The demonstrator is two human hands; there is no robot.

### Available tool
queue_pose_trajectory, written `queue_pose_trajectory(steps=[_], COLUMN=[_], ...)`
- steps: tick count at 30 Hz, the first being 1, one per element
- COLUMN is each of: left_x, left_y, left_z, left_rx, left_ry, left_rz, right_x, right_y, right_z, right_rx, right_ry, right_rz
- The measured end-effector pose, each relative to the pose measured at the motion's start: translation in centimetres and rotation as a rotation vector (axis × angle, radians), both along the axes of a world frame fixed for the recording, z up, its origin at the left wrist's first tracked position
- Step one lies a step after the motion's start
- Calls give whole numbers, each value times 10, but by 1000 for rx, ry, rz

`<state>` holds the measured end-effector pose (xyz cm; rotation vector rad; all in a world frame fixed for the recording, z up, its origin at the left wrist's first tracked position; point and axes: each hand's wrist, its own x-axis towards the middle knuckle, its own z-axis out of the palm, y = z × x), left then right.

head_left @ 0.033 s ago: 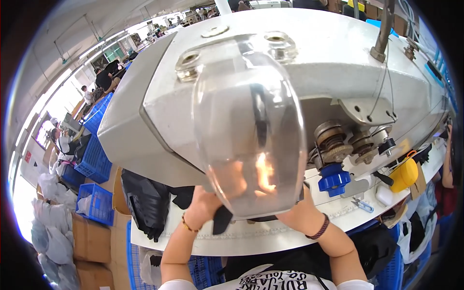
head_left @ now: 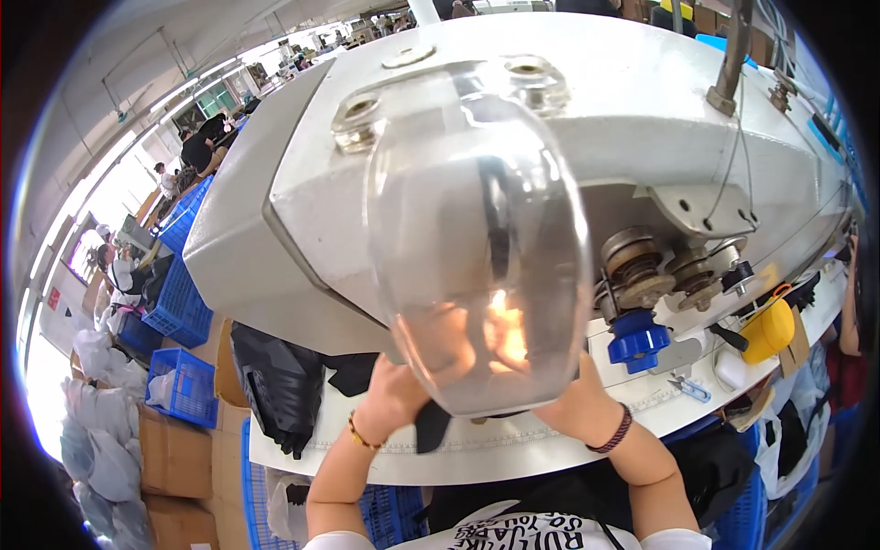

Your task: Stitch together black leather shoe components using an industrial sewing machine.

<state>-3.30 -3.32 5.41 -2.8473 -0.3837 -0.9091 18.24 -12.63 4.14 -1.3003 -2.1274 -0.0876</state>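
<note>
A large white sewing machine head (head_left: 302, 206) fills the middle, with a clear curved guard (head_left: 440, 229) in front of it. My left hand (head_left: 390, 396) and my right hand (head_left: 579, 405) reach in under the guard from either side. A small piece of black fabric (head_left: 432, 427) shows beside my left hand, over the white table (head_left: 367, 466). Through the guard the fingers are only a blurred, bright smear, so their grip is hidden. Right of the guard sit metal thread tension discs (head_left: 632, 261) and a blue knob (head_left: 638, 343), above my right hand.
Black ridged pieces (head_left: 275, 390) lie at the table's left end. Blue-handled thread snips (head_left: 689, 389), a white rounded object (head_left: 731, 369) and a yellow container (head_left: 768, 332) are on the right. Blue crates (head_left: 181, 390) and cardboard boxes (head_left: 174, 446) stand on the left. People sit farther back.
Both hands have shifted slightly to the right under the guard. The black fabric beside my left hand has moved a little to the right too.
</note>
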Motion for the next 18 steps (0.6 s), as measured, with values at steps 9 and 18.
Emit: queue_pose_trajectory(steps=[9, 18], left_x=[25, 31], left_y=[-49, -52], left_z=[1, -7], left_rx=[28, -17], left_ry=[-9, -69], left_rz=[138, 136], right_x=[19, 35], right_y=[1, 11], right_z=[27, 8], right_rx=[-141, -217], right_ry=[392, 492], right_rz=[39, 191])
